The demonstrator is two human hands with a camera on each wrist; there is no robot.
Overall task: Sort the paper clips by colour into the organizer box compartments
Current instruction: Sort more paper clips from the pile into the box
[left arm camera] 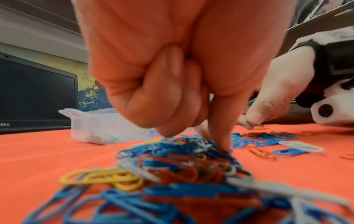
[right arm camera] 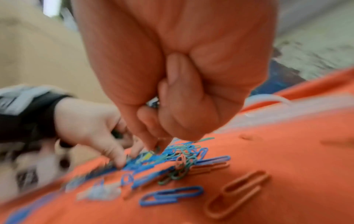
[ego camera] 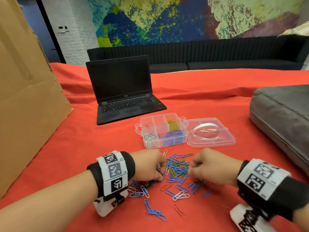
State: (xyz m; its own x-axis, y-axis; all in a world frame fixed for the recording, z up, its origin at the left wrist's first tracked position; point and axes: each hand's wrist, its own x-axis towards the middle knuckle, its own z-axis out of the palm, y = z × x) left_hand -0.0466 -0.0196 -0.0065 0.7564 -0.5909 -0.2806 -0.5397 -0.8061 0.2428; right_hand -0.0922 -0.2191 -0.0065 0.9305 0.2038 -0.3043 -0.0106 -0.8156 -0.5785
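A: On the red cloth (ego camera: 83,134), what lies nearest the person?

B: A loose heap of paper clips (ego camera: 177,171), blue, green, red, white and yellow, between the two hands. Just beyond it stands the clear organizer box (ego camera: 163,129), its lid (ego camera: 211,133) swung open flat to the right.

A: What is sorted so far?

B: White clips fill the near left compartment, blue the near middle and right, yellow the far right. One far left compartment holds a single clip whose colour I cannot tell.

A: And the hands?

B: The left hand (ego camera: 150,166) has its fingers curled, its fingertips (left arm camera: 220,141) pressed down into the heap; whether it grasps a clip I cannot tell. The right hand (ego camera: 207,166) is clenched round green clips.

A: Anything else?

B: An open laptop (ego camera: 123,91) behind the box, a cardboard sheet (ego camera: 25,91) at left, a grey case (ego camera: 282,118) at right.
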